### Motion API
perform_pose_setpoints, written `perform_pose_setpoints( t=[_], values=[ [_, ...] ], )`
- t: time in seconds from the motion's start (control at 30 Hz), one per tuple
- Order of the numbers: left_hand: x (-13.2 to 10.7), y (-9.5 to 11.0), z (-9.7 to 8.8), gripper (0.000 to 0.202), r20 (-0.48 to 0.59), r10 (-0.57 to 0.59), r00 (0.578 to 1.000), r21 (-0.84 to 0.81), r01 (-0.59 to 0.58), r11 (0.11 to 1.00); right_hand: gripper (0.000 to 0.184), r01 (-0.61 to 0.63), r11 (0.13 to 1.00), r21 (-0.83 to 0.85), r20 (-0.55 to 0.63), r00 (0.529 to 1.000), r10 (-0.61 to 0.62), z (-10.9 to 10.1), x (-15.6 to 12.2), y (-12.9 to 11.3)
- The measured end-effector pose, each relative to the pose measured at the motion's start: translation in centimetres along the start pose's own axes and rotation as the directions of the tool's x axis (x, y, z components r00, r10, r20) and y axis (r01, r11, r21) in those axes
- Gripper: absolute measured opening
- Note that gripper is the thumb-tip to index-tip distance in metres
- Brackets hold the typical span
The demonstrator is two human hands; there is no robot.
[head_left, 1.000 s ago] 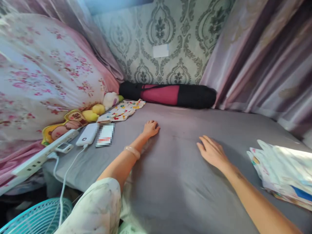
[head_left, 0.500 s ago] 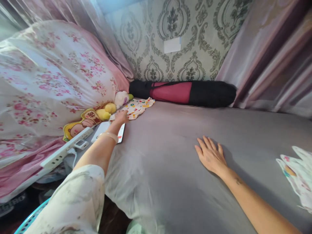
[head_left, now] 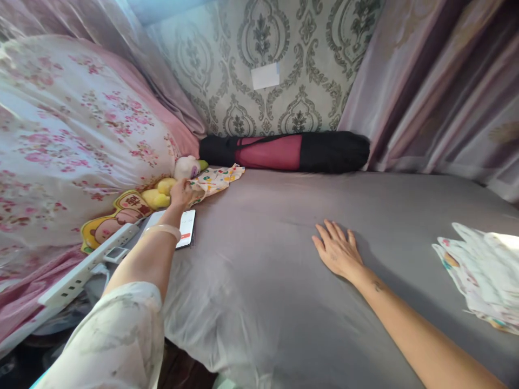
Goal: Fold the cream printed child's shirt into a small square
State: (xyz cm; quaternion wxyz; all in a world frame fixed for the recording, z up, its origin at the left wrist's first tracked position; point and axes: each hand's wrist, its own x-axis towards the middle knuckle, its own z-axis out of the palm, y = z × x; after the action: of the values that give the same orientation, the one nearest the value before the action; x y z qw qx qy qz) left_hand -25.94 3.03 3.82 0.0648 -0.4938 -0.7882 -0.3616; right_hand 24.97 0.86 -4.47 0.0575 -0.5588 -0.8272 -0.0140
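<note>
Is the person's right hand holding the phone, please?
No, the right hand lies flat and open on the grey sheet, while the phone lies apart near the sheet's left edge.

Loose pale sleeve (head_left: 117, 329) with faint grey-green marbling is worn on left arm (head_left: 141, 265); pale bangle (head_left: 162, 231) at wrist. Right arm (head_left: 413, 329) is uncovered, small dark mark (head_left: 378, 286) noted.

Left hand (head_left: 181, 193) is no longer lying on the open sheet well in front of the printed cloth (head_left: 217, 178); it is now sitting at the cloth's near-left corner, touching it. Fingers are curling in more than half a second ago, possibly pinching the edge (too blurry to confirm). Phone (head_left: 186, 228), just in front of the cloth, is showing more fully beside the wrist.
</note>
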Motion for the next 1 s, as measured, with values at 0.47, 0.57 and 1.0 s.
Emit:
perform_pose_setpoints(
  t=[0.47, 0.57, 1.0],
  values=[
    [-2.4, 14.0, 3.0, 0.023, -0.021, 0.383, 0.923, -0.488, -0.344, 0.802, 0.061, -0.022, 0.998, 0.065, 0.064, 0.998, 0.018, -1.1, -0.3, -0.2],
    [-3.2, 15.2, 2.7, 0.024, -0.003, 0.552, 0.834, -0.274, -0.531, 0.802, 0.061, -0.020, 0.996, 0.091, 0.072, 0.997, 0.013, -1.0, -0.3, -0.1],
    [-1.4, 22.0, 0.0, 0.022, -0.086, 0.283, 0.955, -0.739, -0.252, 0.626, 0.054, 0.013, 0.995, 0.099, -0.034, 0.999, -0.010, -0.6, -0.8, 0.1]
  ],
)
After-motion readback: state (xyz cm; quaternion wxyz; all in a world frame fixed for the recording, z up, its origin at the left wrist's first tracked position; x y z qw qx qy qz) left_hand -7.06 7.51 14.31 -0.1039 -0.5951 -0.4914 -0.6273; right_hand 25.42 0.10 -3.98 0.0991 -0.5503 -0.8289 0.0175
